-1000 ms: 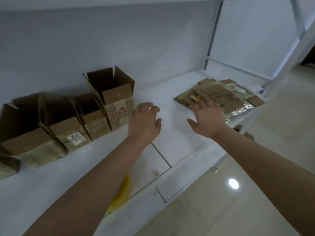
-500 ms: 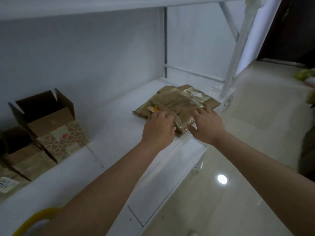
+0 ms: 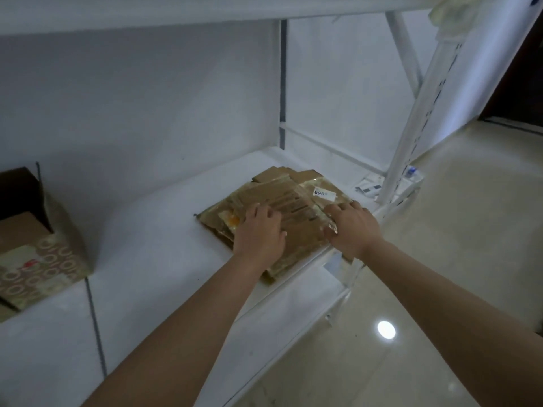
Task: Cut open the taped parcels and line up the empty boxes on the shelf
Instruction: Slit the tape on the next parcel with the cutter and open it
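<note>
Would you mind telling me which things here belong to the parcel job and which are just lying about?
Part of the job:
- taped stack of flattened cardboard, under the left hand and right hand
- opened patterned box
- shelf

Just lying about:
- small white items by the shelf post
- pale cloth on top

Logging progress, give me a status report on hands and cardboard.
Left hand and right hand both gripping the flattened cardboard stack at shelf edge. Open patterned box stands far left. Nothing blocking.
</note>
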The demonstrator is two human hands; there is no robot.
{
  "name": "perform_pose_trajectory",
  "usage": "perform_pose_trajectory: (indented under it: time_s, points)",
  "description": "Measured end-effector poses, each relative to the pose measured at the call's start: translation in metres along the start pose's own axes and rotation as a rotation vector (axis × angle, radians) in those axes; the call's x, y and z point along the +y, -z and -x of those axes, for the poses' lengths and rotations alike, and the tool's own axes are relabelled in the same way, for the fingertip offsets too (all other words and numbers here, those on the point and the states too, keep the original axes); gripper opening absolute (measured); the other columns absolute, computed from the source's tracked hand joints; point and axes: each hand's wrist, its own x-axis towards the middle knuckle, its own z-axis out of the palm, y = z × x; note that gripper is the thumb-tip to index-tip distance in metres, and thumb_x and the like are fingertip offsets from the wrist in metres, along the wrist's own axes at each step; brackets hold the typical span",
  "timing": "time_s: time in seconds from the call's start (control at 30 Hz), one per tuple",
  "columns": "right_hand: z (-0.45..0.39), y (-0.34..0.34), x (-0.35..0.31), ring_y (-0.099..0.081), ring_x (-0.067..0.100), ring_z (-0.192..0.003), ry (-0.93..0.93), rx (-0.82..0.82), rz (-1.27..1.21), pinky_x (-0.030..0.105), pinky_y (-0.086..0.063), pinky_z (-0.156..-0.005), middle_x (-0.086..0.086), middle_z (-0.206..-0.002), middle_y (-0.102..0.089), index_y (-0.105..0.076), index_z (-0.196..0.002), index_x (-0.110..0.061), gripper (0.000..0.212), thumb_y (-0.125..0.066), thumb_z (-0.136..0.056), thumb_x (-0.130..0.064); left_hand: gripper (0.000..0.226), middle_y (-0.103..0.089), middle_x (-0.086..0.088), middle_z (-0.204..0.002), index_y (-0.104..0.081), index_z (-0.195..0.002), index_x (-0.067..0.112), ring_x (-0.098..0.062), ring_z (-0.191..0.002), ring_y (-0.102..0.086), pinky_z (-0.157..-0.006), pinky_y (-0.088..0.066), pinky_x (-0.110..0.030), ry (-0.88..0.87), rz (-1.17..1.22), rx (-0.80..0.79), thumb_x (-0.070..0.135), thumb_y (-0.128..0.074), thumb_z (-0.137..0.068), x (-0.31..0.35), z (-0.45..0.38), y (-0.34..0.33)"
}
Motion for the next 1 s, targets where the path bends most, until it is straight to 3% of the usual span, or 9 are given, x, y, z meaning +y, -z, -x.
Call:
perform_pose_trajectory:
  time_s: [0.2,0.33,0.5,0.67,0.77,0.9,1.0]
  points:
    - [-0.039,-0.034,0.009,-0.045,0.035,-0.126,-0.018,-0.068,-0.065,0.042,-0.042,-0.100,0.011,-0.132,-0.058,-0.050,-0.136,-0.019,0.046,-0.042,-0.099,-0.045,0.059,-0.040,-0.010,-0.143,-0.044,-0.137,0.014,-0.027,-0.136,-0.031,-0.103,-0.042,-0.041,0.139,-0.024,-0.106,0.056,-0.045,-0.096,-0.019,-0.008,-0.030]
    - [-0.070,-0.038,0.030,-0.045,0.038,-0.125,-0.083,-0.104,-0.057,0.046,-0.042,-0.100,0.014,-0.133,-0.056,-0.051,-0.135,-0.020,0.050,-0.038,-0.099,-0.052,0.068,-0.037,-0.007,-0.145,-0.039,-0.141,0.018,-0.026,-0.137,-0.030,-0.104,-0.041,-0.041,0.213,0.040,-0.158,0.058,-0.056,-0.089,-0.024,-0.014,-0.043]
    - [-0.095,-0.048,0.041,-0.044,0.040,-0.126,-0.211,-0.143,-0.093,0.049,-0.038,-0.100,0.019,-0.138,-0.048,-0.040,-0.140,-0.012,0.092,-0.041,-0.081,-0.082,0.070,-0.031,-0.006,-0.149,-0.034,-0.144,0.018,-0.026,-0.140,-0.025,-0.106,-0.041,-0.042,0.274,0.123,-0.179,0.052,-0.061,-0.089,-0.022,-0.016,-0.054]
    - [-0.109,-0.051,0.047,-0.043,0.042,-0.128,-0.295,-0.146,-0.242,0.052,-0.038,-0.102,0.022,-0.142,-0.041,-0.030,-0.142,-0.010,0.115,-0.057,-0.062,-0.088,0.070,-0.028,-0.005,-0.149,-0.033,-0.144,0.017,-0.026,-0.141,-0.021,-0.105,-0.042,-0.044,0.317,0.166,-0.210,0.046,-0.064,-0.089,-0.018,-0.018,-0.053]
    - [-0.111,-0.046,0.047,-0.044,0.041,-0.127,-0.271,-0.160,-0.198,0.049,-0.037,-0.103,0.022,-0.138,-0.048,-0.035,-0.139,-0.010,0.111,-0.058,-0.063,-0.087,0.069,-0.025,-0.005,-0.152,-0.032,-0.145,0.017,-0.026,-0.143,-0.018,-0.105,-0.043,-0.045,0.339,0.183,-0.214,0.044,-0.064,-0.090,-0.016,-0.017,-0.054]
    - [-0.110,-0.032,0.050,-0.041,0.042,-0.126,-0.264,0.003,-0.219,0.048,-0.037,-0.101,0.026,-0.132,-0.046,-0.041,-0.133,-0.005,0.108,-0.060,-0.063,-0.085,0.068,-0.023,-0.006,-0.154,-0.031,-0.145,0.017,-0.026,-0.145,-0.015,-0.107,-0.041,-0.046,0.340,0.184,-0.203,0.043,-0.063,-0.091,-0.016,-0.015,-0.056]
    - [-0.110,-0.017,0.057,-0.049,0.041,-0.117,-0.300,0.107,-0.351,0.048,-0.046,-0.093,0.023,-0.126,-0.049,-0.051,-0.123,-0.004,0.086,-0.060,-0.075,-0.075,0.069,-0.022,-0.005,-0.155,-0.031,-0.145,0.018,-0.026,-0.146,-0.015,-0.108,-0.041,-0.046,0.334,0.203,-0.197,0.042,-0.064,-0.090,-0.016,-0.014,-0.055]
